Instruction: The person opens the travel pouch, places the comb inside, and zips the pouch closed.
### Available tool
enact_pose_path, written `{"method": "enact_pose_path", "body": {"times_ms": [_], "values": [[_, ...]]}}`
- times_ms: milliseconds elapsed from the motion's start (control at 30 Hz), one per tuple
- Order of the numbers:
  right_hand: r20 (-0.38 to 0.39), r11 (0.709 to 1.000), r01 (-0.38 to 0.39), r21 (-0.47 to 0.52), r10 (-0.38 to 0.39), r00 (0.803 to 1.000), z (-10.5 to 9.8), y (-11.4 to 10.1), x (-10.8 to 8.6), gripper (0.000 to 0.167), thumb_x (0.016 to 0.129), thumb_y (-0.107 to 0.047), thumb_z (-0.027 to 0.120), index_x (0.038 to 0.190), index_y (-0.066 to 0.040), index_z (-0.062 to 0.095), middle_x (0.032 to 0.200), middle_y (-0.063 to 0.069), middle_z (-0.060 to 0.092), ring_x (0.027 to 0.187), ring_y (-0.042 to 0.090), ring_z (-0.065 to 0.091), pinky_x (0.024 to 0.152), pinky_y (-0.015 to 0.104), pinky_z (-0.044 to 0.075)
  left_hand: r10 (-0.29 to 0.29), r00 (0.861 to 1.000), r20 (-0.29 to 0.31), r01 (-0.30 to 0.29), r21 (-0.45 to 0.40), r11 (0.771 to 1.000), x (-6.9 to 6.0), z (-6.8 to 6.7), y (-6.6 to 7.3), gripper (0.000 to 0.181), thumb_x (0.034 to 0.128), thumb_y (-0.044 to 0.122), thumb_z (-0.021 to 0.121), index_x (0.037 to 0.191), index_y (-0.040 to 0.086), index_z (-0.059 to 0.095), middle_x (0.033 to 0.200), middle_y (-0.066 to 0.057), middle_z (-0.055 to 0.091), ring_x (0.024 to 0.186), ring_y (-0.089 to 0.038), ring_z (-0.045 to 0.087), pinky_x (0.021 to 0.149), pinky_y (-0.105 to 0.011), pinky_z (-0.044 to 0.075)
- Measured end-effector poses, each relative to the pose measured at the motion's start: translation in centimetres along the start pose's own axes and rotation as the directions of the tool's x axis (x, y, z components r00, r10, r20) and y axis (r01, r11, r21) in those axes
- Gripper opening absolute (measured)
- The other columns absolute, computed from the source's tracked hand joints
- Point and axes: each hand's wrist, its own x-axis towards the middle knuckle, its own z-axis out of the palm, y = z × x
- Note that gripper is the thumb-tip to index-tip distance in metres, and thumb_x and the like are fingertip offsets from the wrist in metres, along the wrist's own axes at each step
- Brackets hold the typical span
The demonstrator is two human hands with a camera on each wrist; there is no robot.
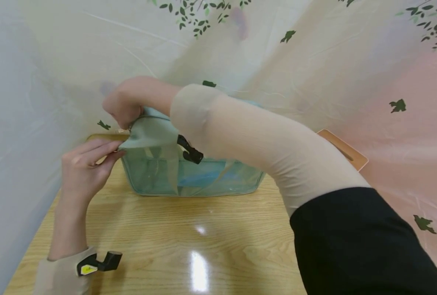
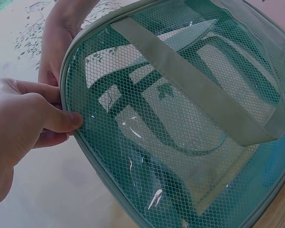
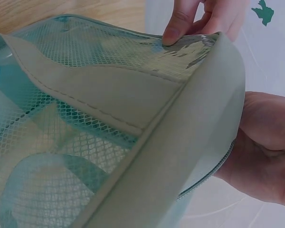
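While L hand (image 1: 87, 164) pinches bag (image 1: 152, 174) edge at 9 o'clock, zip (image 3: 207, 175) by R hand (image 1: 130, 100) at 10 (can't tell grip) cd snag if edge bunches.

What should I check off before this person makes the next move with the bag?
1. Bag resting on the table: ok, it stands on the wood surface.
2. Left hand steadying the bag: ok, it pinches the edge at one end.
3. Right hand near the zipper: ok, it is at the same end.
4. Right hand's grip: cannot tell, what it holds does not show clearly.
5. Zipper closed all along: cannot tell, only part of it shows.
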Motion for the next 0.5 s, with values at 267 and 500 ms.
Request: {"method": "enact_pose_path", "body": {"times_ms": [267, 500], "values": [[-0.004, 1.000, 0.027, -0.011, -0.027, 1.000, -0.04, 0.00, 0.12, 0.034, 0.104, -0.023, 0.041, 0.070, -0.021, 0.042, 0.052, -0.010, 0.033, 0.050, 0.005, 0.029, 0.056, 0.021, 0.029, -0.005, 1.000, 0.000, 0.005, 0.004, 1.000, -0.04, 0.00, 0.02, 0.019, 0.0763, -0.008, 0.085, 0.094, -0.004, 0.082, 0.086, -0.016, 0.079, 0.075, -0.034, 0.071, 0.083, 0.003, 0.037], [-0.065, 0.999, 0.042, 0.030, -0.040, 0.997, 0.51, -0.14, 0.28, 0.034, 0.105, -0.029, 0.048, 0.072, -0.021, 0.047, 0.051, -0.013, 0.036, 0.052, 0.003, 0.028, 0.058, 0.019, 0.028, 0.007, 1.000, 0.003, -0.007, 0.016, 1.000, -0.06, -0.04, -0.05, 0.019, 0.0760, -0.008, 0.085, 0.095, -0.003, 0.082, 0.086, -0.017, 0.079, 0.073, -0.033, 0.071, 0.080, 0.001, 0.038]]}}
